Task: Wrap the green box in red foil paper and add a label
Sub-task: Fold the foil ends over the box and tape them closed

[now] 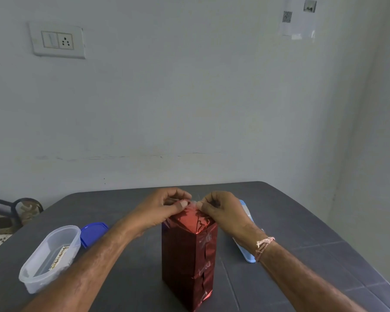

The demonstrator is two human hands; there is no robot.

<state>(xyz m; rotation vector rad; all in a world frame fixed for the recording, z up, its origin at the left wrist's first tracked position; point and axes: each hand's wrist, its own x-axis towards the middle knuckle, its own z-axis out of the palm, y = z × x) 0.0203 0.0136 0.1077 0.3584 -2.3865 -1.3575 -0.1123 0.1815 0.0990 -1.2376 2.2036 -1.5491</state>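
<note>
Watching the red-foil-wrapped box (187,255) stand upright at the middle of the dark table (302,221), I see my left hand (164,208) and right hand (221,210) each pinching what looks like clear tape (193,202) just over its folded top

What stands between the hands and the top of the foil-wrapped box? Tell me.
Nothing visible does. The left hand and right hand are at the top of the red foil-wrapped box, both pinching what looks like a clear tape strip. The clear container and blue lid sit off to the left.
</note>
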